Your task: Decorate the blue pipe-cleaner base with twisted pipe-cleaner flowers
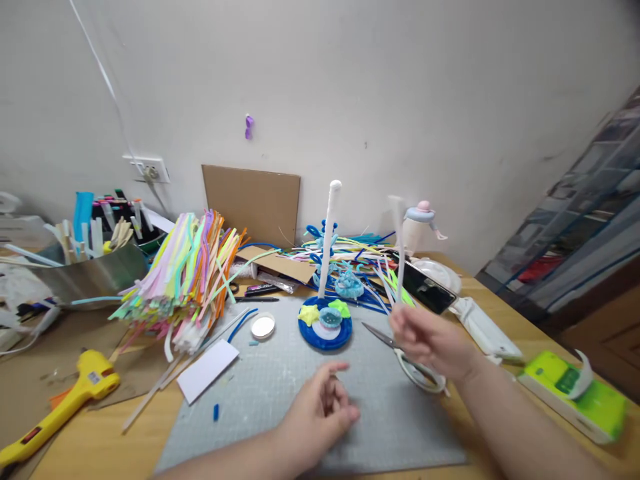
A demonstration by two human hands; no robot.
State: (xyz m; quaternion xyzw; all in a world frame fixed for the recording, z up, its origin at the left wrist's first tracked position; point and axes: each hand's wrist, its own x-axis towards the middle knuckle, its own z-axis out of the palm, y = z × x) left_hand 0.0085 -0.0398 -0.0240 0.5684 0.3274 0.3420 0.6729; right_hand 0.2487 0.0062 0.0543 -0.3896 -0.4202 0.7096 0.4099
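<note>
My right hand (427,340) pinches the lower end of a white pipe cleaner (399,247) that stands upright, blurred by motion. Just under that hand lie white-handled scissors (417,367) on the grey cutting mat (280,393). My left hand (320,413) rests on the mat near its front, fingers loosely curled with nothing visible in them. Beyond both hands stands a round blue pipe-cleaner base (325,323) with yellow and green stars and a tall white fuzzy post (327,233).
A big bundle of coloured pipe cleaners (185,280) lies at the left, a yellow glue gun (60,407) at the front left, a pen tub (95,260) behind. A phone (427,287), a green box (575,397) and loose stems lie to the right. Cardboard (250,203) leans on the wall.
</note>
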